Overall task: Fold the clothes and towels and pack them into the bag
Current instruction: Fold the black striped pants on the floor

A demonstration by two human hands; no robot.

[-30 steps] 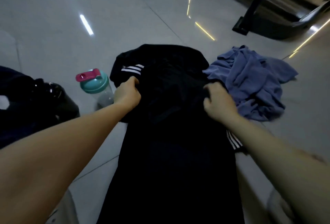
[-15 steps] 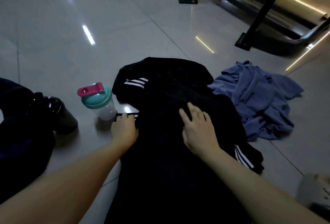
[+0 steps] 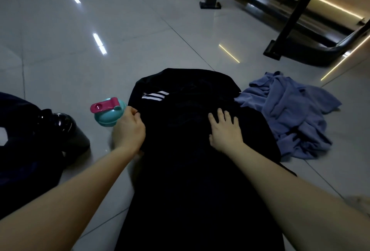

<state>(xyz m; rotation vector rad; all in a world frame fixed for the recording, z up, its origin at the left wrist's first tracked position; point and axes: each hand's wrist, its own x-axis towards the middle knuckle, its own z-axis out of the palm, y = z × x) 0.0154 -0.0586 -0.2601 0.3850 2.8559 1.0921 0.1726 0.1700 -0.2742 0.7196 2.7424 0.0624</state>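
1. Since 1 s ago the right hand (image 3: 225, 132) is changed from a grip to a flat press, fingers spread, on the black garment (image 3: 200, 180). The left hand (image 3: 129, 130) is pinching its left edge by the shaker (image 3: 108, 114).
2. Garment is laid on the floor (image 3: 120, 40) betw. the arms. Blue towel (image 3: 290, 114) is heaped against its right side; dark bag (image 3: 20, 160), prob., is at far left.
3. Step, as judged: garment is being smoothed mid-fold; nothing is seen packed.
4. Next: left edge prob. needs folding inward while cloth is pinned by right hand.
5. No writing is readable; only 3 white stripes (image 3: 154, 96) are seen.
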